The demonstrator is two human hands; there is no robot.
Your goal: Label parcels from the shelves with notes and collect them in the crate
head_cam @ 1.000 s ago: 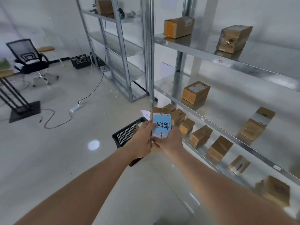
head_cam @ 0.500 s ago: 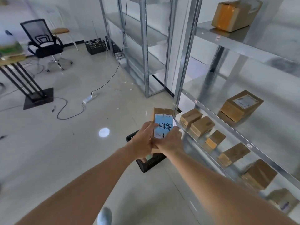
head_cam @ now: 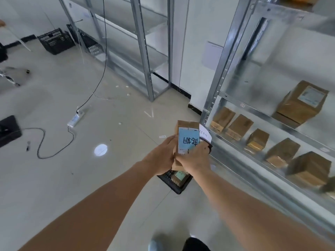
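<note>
Both hands hold one brown cardboard parcel [head_cam: 186, 125] out in front of me, above the floor. A light blue note [head_cam: 188, 141] with black handwriting lies on its top face. My left hand [head_cam: 160, 157] grips the parcel's left side. My right hand [head_cam: 194, 156] grips its right side, fingers lying over the note's lower right corner. Directly below, a black plastic crate [head_cam: 175, 183] stands on the floor, mostly hidden by my hands; a parcel with a greenish label [head_cam: 179, 175] lies inside it.
A metal shelf unit [head_cam: 253, 140] runs along the right with several brown parcels [head_cam: 239, 126] on its lower level and a larger one [head_cam: 302, 102] above. A second shelf unit [head_cam: 143, 51] stands behind. A power strip [head_cam: 76, 117] with cable lies left; another black crate [head_cam: 55, 40] sits far back.
I have walked forward along the shelves and the view has tilted down. The crate has come to lie directly under my hands. Both hands keep hold of the parcel with the note.
</note>
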